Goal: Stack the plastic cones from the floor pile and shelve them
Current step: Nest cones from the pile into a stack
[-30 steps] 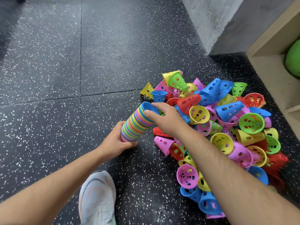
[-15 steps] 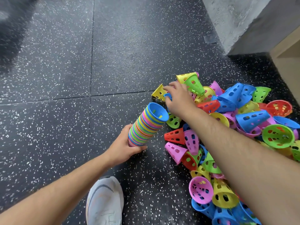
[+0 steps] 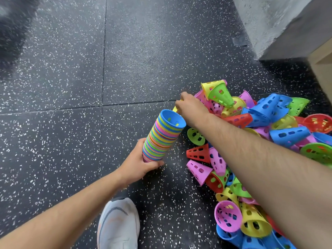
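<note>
A tall nested stack of multicoloured plastic cones (image 3: 161, 139), with a blue one on top, leans to the right above the floor. My left hand (image 3: 138, 162) grips its lower end. The loose pile of perforated cones (image 3: 269, 123) lies on the floor to the right. My right hand (image 3: 194, 108) reaches over the stack's top to the pile's far left edge. Its fingers curl down on a yellow cone (image 3: 176, 110), of which only a sliver shows under the hand.
The floor is dark speckled rubber tile. My white shoe (image 3: 118, 225) stands at the bottom centre. A grey concrete pillar (image 3: 269, 24) rises at the top right, with the corner of a wooden shelf unit (image 3: 321, 69) at the right edge.
My right hand left the top of the stack and moved out to the pile's far left edge, where it now closes over the yellow cone. The left hand keeps its hold on the stack.
</note>
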